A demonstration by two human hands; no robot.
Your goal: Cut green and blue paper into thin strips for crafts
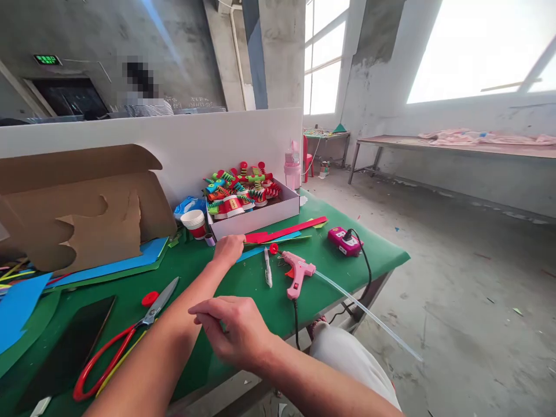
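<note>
A person's left hand [229, 252] reaches across a green table [243, 298] to the near end of red strips [295, 230], which lie before a white box [264, 220] of brightly coloured spring-limbed figures [243, 188]; whether the fingers grasp or merely touch the strips cannot be told. The right hand [238, 330] hangs at the table's near edge, fingers bent toward the thumb (what they might hold is hidden).

Crowding the near side of the strips are a white pen [268, 267] and a pink glue gun [299, 275], its nozzle beside a red disc [273, 249] and its long clear stick [369, 313] jutting past the table's edge. A magenta power block [345, 241], cord plugged in, sits to the right. The white box walls off the far side, with paper cups [194, 224] at its left and a pink bottle [292, 168] behind its right end. Red-handled scissors [154, 307] lie alongside the left forearm, near a torn cardboard box [99, 223]. Beyond a white partition [182, 142] appears another person [150, 108] in stripes.
</note>
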